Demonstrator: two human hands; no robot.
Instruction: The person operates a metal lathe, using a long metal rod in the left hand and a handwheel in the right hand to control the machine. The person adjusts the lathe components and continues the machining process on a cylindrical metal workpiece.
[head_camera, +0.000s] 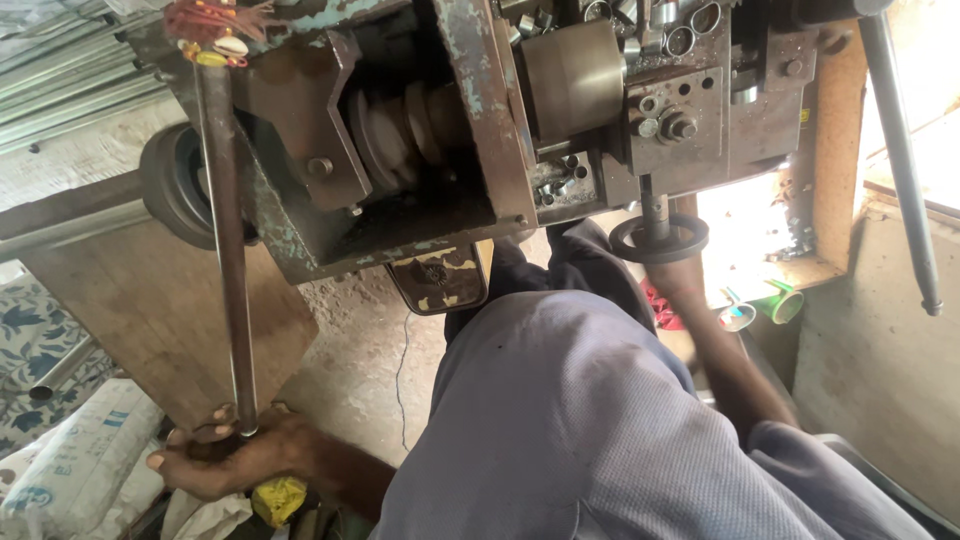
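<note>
The person's left hand (225, 455) is curled around the bottom end of a long, thin grey metal rod (228, 250). The fingers are closed on it. The rod stands almost straight up and reaches to the top left corner of a big old metal machine with chipped blue-green paint (480, 130). Red and yellow threads with small shells (215, 25) are tied at the top of the rod.

The right hand (668, 272) reaches up to a small round black hand wheel (658, 238) that hangs under the right part of the machine. I cannot tell how tightly it grips, because the wheel hides the fingers.

A brown wooden board (160, 310) leans just beside the rod, under the left edge of the machine. Between the board and the person's grey trouser leg (560, 400) there is a patch of bare dusty floor (370, 360). White printed sacks (70, 450) lie near the left hand.
</note>
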